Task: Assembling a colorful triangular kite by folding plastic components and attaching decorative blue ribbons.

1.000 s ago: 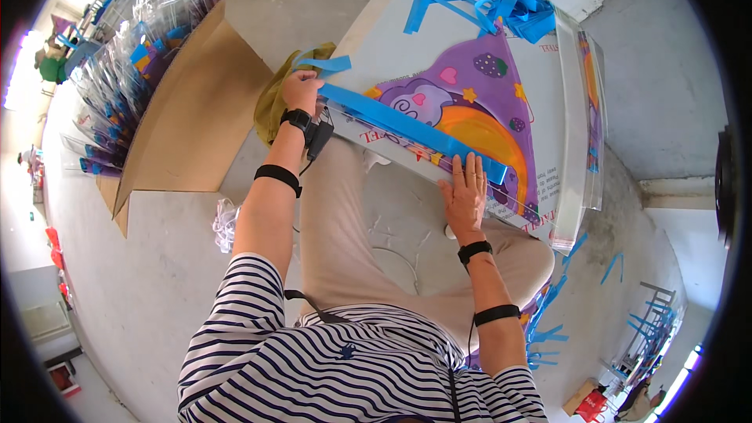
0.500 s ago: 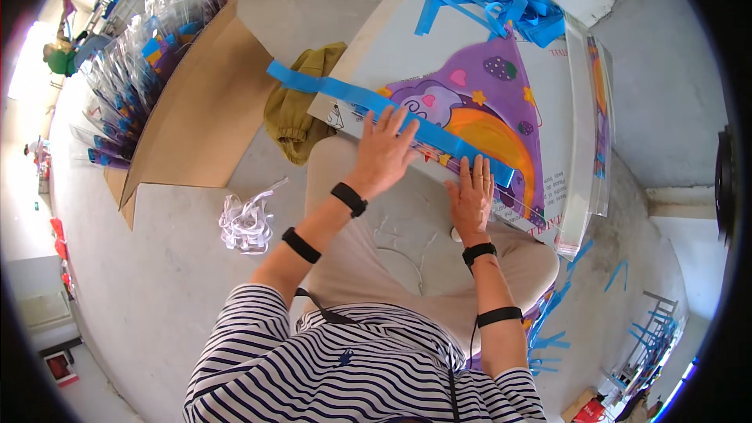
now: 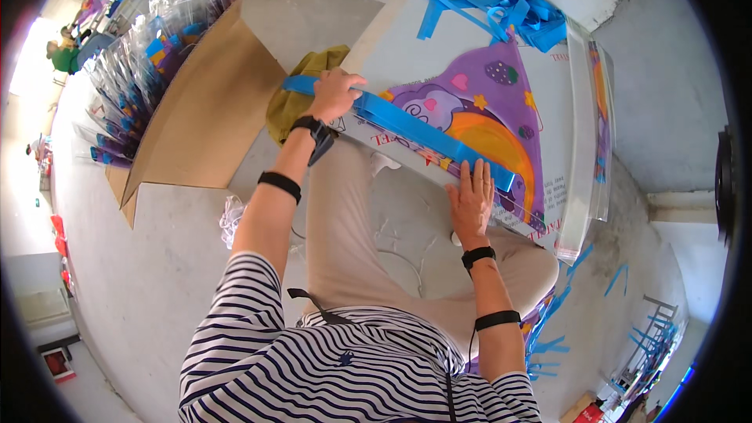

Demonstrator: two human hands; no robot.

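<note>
A long blue ribbon [image 3: 423, 135] lies slantwise along the near edge of a purple printed kite-like sheet [image 3: 470, 82] with an orange arch, stars and hearts. Near the ribbon's left end, my left hand [image 3: 335, 95] is closed on it, its thumb side toward the sheet; the ribbon's tail passes beyond the hand over an olive cloth [image 3: 288, 113]. My right hand [image 3: 471, 205] lies flat with fingers stretched, their tips pressing the ribbon's right end against the sheet. Both rest on a white printed board [image 3: 392, 55] across my knees.
A heap of blue ribbons [image 3: 509, 0] sits at the board's far edge. Clear-wrapped kite-like pieces [image 3: 583, 133] lie along its right side. On the left stands a cardboard box [image 3: 207, 102] full of bagged pieces. White cord [image 3: 232, 219] lies on the floor by my left arm.
My left hand has moved left and away along the ribbon, from lying flat on it to closing on it near its left end. My right hand has stayed put.
</note>
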